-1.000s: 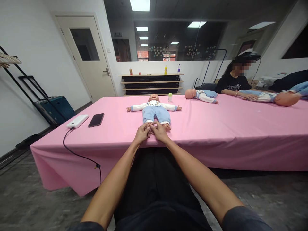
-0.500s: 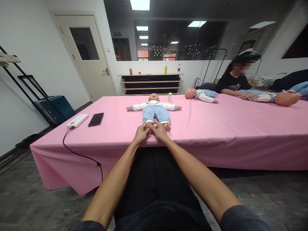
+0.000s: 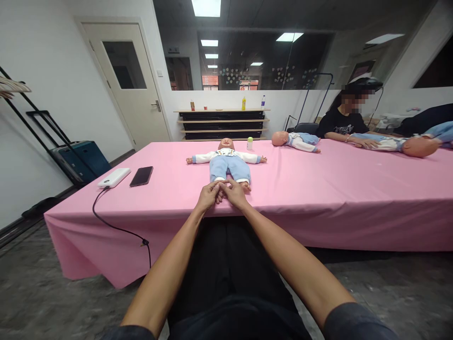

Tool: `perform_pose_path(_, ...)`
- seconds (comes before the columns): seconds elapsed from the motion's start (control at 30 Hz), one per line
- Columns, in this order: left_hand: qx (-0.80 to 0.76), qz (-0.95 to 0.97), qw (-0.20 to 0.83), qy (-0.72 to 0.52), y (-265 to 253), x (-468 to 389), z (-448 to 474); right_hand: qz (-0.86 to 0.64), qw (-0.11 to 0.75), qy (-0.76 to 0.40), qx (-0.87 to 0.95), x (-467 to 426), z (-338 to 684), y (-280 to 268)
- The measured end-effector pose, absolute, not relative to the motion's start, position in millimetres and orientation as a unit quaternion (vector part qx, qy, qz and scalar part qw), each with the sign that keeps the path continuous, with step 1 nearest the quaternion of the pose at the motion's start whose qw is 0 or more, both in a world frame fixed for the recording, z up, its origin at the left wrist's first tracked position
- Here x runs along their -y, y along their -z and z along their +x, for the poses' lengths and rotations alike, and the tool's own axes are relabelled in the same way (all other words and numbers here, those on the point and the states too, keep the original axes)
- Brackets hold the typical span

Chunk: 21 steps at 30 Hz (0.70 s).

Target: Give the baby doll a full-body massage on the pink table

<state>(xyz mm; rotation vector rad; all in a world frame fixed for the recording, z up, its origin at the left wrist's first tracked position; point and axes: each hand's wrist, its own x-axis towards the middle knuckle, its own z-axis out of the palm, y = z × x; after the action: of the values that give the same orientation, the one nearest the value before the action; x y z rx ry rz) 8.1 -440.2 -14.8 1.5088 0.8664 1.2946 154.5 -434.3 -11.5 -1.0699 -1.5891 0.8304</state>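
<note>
A baby doll (image 3: 228,165) in a white top and light blue trousers lies on its back on the pink-covered table, arms spread and feet towards me. Both my hands close round its foot on the left side. My left hand (image 3: 208,195) grips that foot from the left, while my right hand (image 3: 234,193) presses in from the right, thumbs and fingers almost meeting. Most of the held foot is hidden by my fingers. The doll's other foot (image 3: 247,186) lies bare just beyond my right hand. Near the doll's head stands a small bottle with a green cap (image 3: 249,143).
On the left of the pink tablecloth (image 3: 170,184) lie a white power bank (image 3: 115,178) with a black cable and a phone (image 3: 141,176). A second doll (image 3: 297,140) lies further right. A co-worker (image 3: 345,120) handles another doll (image 3: 392,143) at the far right.
My hands stay on the doll's foot with only slight finger movement. The doll has not moved visibly.
</note>
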Motion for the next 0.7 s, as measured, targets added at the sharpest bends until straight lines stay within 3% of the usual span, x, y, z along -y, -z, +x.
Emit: perform_pose_path(0.7, -0.385, 0.622, 0.438, -0.522, 11.8, 444.8, 9.3, -0.446, 0.496, -0.318, 0.674, 437.4, 156.0, 8.2)
